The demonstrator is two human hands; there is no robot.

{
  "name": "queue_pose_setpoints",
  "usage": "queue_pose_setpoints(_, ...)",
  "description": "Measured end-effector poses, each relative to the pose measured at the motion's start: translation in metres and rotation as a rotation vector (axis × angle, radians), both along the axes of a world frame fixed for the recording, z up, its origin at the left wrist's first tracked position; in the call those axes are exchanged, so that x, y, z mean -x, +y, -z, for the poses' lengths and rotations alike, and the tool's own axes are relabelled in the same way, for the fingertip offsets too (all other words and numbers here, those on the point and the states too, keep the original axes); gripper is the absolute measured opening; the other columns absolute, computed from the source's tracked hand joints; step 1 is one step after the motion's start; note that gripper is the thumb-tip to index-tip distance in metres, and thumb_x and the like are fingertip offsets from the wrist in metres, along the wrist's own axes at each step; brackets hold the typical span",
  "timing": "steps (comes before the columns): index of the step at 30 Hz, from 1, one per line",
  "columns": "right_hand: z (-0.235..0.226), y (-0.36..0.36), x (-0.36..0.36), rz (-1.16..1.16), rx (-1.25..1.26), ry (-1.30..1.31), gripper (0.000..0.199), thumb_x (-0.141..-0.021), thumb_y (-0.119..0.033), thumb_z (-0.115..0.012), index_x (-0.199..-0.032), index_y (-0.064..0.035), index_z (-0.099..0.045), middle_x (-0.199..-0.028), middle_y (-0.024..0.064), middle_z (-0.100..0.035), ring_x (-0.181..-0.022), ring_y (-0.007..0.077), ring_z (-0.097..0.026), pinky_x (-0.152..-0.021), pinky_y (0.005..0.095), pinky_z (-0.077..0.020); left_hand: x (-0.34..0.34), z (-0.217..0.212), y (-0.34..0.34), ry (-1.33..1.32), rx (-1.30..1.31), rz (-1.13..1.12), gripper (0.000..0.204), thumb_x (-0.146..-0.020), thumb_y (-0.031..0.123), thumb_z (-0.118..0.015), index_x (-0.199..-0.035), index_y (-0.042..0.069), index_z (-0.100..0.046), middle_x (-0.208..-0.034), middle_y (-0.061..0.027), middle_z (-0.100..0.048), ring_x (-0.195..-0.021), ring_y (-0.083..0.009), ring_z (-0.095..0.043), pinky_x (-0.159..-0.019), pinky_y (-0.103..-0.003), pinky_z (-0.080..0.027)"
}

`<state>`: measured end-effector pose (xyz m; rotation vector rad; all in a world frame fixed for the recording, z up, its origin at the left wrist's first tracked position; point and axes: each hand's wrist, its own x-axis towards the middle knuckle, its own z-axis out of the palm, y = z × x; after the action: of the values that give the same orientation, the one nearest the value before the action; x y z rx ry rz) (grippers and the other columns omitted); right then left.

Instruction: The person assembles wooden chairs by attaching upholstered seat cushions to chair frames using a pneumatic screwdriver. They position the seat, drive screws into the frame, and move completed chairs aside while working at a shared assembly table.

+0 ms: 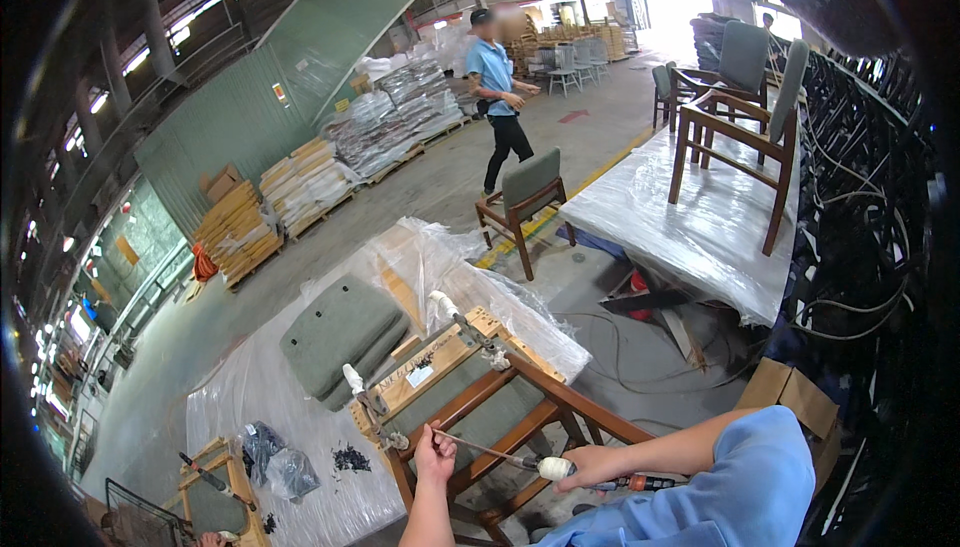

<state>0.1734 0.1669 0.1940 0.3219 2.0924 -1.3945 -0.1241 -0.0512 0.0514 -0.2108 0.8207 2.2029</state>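
Observation:
My right hand (588,466) grips a power screwdriver (556,468) with a white-wrapped nose and a long thin bit. Pinched fingers of my left hand (435,455) are at the far end of that bit; any screw there is too small to make out. Both hands are over a brown wooden chair frame (545,415), which lies tilted against a light wooden jig (415,382). A grey padded panel (480,402) shows between the jig and the frame. Metal toggle clamps (465,327) with white-wrapped parts stand along the jig.
Grey seat cushions (345,332), plastic bags (290,472) and loose black screws (350,459) lie on the plastic-covered table (215,407). At lower left is another jig (215,502) beside a hand. Chairs (740,117) stand on a wrapped platform (640,197). A person in blue (492,77) walks beyond.

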Motion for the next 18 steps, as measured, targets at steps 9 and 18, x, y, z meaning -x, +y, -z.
queue_pose_setpoints(9, 0.000, 0.000, 0.000, 0.016, -0.011, 0.000, 0.069, -0.086, -0.053, -0.069, -0.117, 0.0067, -0.054, -0.097, 0.0202, -0.066, -0.063, 0.0261, -0.070, -0.055, 0.0350, -0.0588, 0.000, 0.001, 0.001, 0.004, 0.003, 0.000, 0.027, -0.105, 0.034, -0.050, -0.110, 0.009, -0.058, -0.069, 0.0033, -0.042, -0.056, -0.0106, -0.037, -0.048, -0.026, -0.031)
queue_pose_setpoints(18, 0.004, -0.003, -0.002, 0.064, 0.009, -0.004, 0.057, -0.087, -0.045, -0.071, -0.123, -0.0030, -0.057, -0.088, 0.0123, -0.065, -0.055, 0.0191, -0.065, -0.045, 0.0310, -0.0538, 0.002, 0.003, 0.002, -0.024, 0.042, 0.005, 0.027, -0.105, 0.036, -0.050, -0.109, 0.010, -0.059, -0.067, 0.0036, -0.038, -0.055, -0.0112, -0.036, -0.047, -0.026, -0.032)
